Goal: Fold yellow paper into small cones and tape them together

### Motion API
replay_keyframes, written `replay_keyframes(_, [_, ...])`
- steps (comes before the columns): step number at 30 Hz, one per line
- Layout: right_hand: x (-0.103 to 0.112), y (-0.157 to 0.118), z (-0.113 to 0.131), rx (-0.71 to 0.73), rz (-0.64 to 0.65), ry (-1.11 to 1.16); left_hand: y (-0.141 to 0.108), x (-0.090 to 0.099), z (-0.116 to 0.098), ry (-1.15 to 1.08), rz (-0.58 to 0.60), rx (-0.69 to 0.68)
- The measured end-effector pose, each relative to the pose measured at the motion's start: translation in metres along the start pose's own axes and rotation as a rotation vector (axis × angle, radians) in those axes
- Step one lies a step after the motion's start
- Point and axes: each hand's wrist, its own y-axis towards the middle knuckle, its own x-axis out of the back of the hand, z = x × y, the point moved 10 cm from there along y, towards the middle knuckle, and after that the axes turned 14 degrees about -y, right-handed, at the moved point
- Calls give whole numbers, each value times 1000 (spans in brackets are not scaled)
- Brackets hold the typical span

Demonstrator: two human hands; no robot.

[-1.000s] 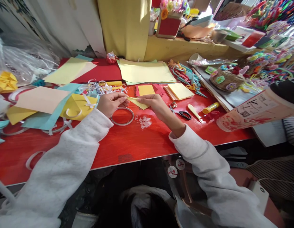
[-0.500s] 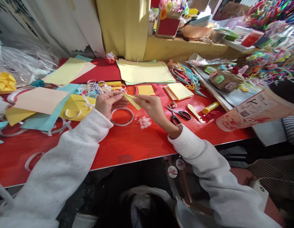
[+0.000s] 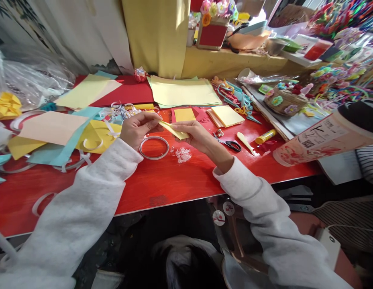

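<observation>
A folded strip of pale yellow paper (image 3: pixel 178 133) is held above the red table (image 3: pixel 162 180). My left hand (image 3: pixel 138 128) pinches its far left end between thumb and fingers. Closed on the strip's nearer right part is my right hand (image 3: pixel 198 134), thumb on top. Below the hands lie a white ring of tape or coiled strip (image 3: pixel 154 158) and a small heap of white scraps (image 3: pixel 183 155). To the right of my right hand are black-handled scissors (image 3: pixel 233 145), their blades partly hidden behind the wrist.
Yellow square paper (image 3: pixel 228 116) is stacked behind my right hand. Further right lie a cream pointed tool (image 3: pixel 245 142), a yellow glue stick (image 3: pixel 265 137) and a large tilted cup (image 3: pixel 312 136). Coloured sheets (image 3: pixel 54 126) cover the left side. Larger yellow sheets (image 3: pixel 184 90) lie at the back.
My right hand has shifted slightly right and turned, so the strip shows more of its face. The scissors are now more covered by my right wrist. My left hand stays nearly in place.
</observation>
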Motion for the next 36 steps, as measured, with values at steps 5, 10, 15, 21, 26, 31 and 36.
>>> replay_keyframes(5, [-5, 1, -5, -43, 62, -6, 3, 5, 7, -48, -13, -10])
replay_keyframes(10, [14, -2, 13, 96, -187, -400, 4, 4, 20, 5, -12, 141])
replay_keyframes(15, [12, -7, 25, 214, -286, -616, 4, 3, 26, 58, -19, 170])
replay_keyframes(21, [6, -5, 21, 201, -249, -644, 2, 7, 24, 42, -57, 152])
replay_keyframes(26, [5, -4, 20, 212, -245, -637, 2, 8, 29, -1, -57, 180])
replay_keyframes(31, [9, -5, 20, 210, -276, -656, 3, 4, 38, -52, 3, 273])
replay_keyframes(36, [13, -4, 18, 214, -272, -576, 10, 14, 27, 81, -41, 149])
